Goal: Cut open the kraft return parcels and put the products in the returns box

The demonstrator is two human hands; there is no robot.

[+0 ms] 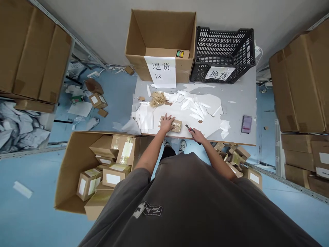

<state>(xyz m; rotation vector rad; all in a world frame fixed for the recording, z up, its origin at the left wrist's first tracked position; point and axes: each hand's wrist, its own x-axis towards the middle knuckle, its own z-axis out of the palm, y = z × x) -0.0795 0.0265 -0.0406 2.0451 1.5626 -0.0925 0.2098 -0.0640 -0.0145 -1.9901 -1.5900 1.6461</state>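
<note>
A small cardboard box (177, 126) with shiny tape across it lies near the front edge of the white table (239, 106). My left hand (166, 123) rests on its left part, fingers stretched out flat over the top. To the right of the box, my right hand (197, 135) is closed around a utility knife (189, 129) with a dark body and a bit of red. The knife's tip points up and left, toward the box but apart from it. White paper scraps (194, 104) and a crumpled wad of brown tape (157, 98) lie beyond the box.
At the table's back stand a large open carton (137, 67) with a paper sign and a black plastic crate (200, 70). A big carton (66, 171) of parcels is at my left; more parcels (235, 157) lie under the table's right side. Loaded shelves flank both sides.
</note>
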